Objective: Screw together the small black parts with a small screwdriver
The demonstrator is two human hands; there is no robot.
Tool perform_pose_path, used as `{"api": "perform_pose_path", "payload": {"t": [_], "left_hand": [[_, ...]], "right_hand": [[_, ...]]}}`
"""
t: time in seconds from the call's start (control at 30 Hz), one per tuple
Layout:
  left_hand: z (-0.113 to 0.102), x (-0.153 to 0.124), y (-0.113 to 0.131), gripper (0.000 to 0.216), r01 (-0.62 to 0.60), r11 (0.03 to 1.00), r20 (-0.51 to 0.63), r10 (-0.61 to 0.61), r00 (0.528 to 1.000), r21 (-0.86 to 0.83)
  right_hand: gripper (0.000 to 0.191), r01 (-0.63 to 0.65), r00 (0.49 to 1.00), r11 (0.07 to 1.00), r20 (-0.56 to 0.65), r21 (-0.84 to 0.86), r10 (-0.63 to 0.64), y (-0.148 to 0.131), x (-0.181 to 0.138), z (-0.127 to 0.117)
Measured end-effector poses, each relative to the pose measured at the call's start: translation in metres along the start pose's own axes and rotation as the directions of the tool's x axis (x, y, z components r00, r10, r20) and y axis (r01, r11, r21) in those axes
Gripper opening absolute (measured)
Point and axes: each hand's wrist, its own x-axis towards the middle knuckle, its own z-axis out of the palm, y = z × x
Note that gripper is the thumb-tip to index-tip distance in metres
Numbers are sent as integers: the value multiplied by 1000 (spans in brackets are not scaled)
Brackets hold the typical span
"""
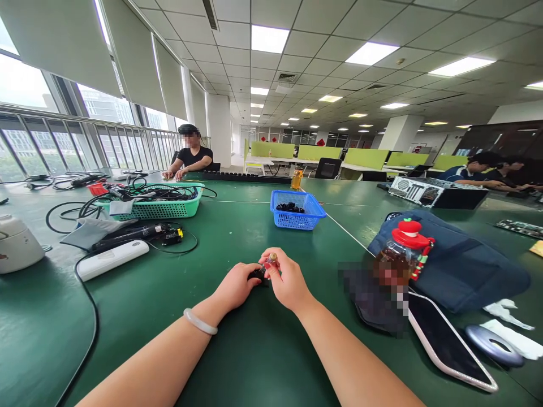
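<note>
My left hand [237, 287], with a pale bangle at its wrist, is closed on a small black part [257, 275] low over the green table. My right hand [288, 278] pinches a slim tool with a round gold-coloured end [272, 258], held against or close above that part. The tool's lower end is hidden by my fingers, so its exact kind cannot be told. Beyond my hands stands a blue plastic basket [298, 221] with several small black pieces [290, 208] in it, similar in colour to the part I hold.
On the left are a green basket [156, 210] of black cables, a white bar-shaped device [113, 260] and a white pot [17, 246]. To the right lie a phone [449, 339], a red-lidded jar [399, 254] and a dark bag [475, 260]. A person [194, 154] sits across the table.
</note>
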Motion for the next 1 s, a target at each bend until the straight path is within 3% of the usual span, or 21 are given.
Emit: {"api": "perform_pose_path", "payload": {"t": [0.37,0.7,1.0], "left_hand": [[2,1,-6,20,2,1000,-34,-2,999,13],[3,1,-8,21,53,998,-26,-52,998,23],[7,3,-11,15,-17,1000,-48,16,999,-9]], "right_hand": [[22,190,982,974,43,-120,-186,-1,-3,4],[27,206,977,955,-13,-215,-214,1,-2,5],[26,339,940,888,83,-311,-330,-10,-1,5]]}}
